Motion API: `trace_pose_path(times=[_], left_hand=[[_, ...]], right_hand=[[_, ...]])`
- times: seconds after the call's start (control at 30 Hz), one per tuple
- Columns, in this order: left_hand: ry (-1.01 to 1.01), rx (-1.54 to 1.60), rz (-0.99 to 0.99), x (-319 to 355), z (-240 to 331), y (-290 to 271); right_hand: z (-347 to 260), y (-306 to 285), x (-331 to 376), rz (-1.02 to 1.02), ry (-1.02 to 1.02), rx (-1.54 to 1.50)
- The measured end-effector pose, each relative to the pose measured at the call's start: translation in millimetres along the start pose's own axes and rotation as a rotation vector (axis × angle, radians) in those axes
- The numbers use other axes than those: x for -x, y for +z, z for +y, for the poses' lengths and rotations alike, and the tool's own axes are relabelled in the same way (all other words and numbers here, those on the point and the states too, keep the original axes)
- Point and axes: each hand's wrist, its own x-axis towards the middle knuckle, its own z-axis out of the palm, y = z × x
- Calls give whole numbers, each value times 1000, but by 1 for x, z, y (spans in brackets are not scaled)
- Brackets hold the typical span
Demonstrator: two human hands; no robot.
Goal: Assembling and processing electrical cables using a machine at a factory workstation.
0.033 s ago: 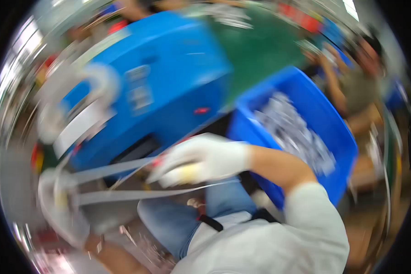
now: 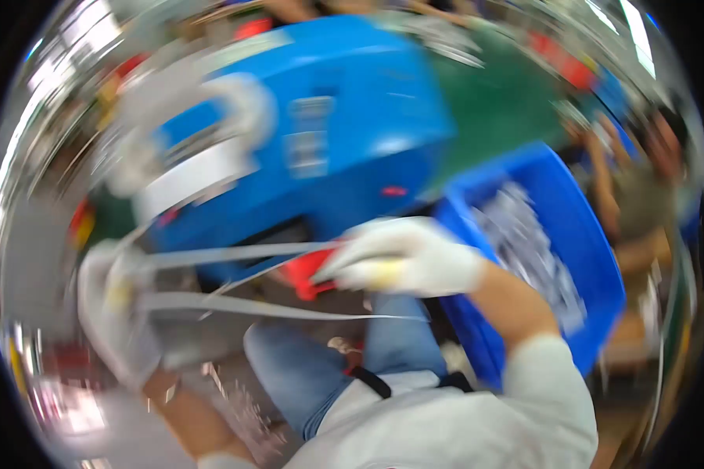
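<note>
In a white glove, my left hand (image 2: 117, 301) is closed on a long, flat white strip (image 2: 266, 307), left of the blue machine (image 2: 368, 86). One length runs taut from it to my right hand (image 2: 411, 254), also gloved, whose fingers are pinched on the strip. A second length passes below, its thin end loose over my jeans. A thin strand crosses between the two. Close to my right fingertips is a red piece (image 2: 309, 273), too blurred to name; whether I hold it cannot be told.
A blue bin (image 2: 551, 168) with many pale strip-like pieces (image 2: 528, 254) stands at my right. On the machine lies a white ring-shaped roll (image 2: 250, 109) beside a white sheet (image 2: 195, 180). Beyond is a green tabletop (image 2: 493, 102). Another person (image 2: 641, 180) sits at the right.
The whole view has swung, so the machine and bin appear farther right. Both hands keep the strip stretched between them. More of the red piece shows by my right fingers.
</note>
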Motion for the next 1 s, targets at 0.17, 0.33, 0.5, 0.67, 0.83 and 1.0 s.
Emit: trace_pose_path(times=[0.17,0.33,0.5,0.67,0.83,1.0], left_hand=[[27,354,-178,3,7,-15],[-184,385,-98,-18,6,-21],[-267,371,-34,-35,-6,-22],[-241,419,33,-44,-5,-7],[-343,481,44,-45,-9,-5],[-92,207,143,-38,-18,8]], right_hand=[[16,3,-12,261,-373,318],[-1,10,-12,-214,355,-201],[0,-34,5,436,67,283],[-15,-51,2,609,-67,338],[-26,-67,-6,626,-57,467],[-32,-97,-16,572,-91,540]])
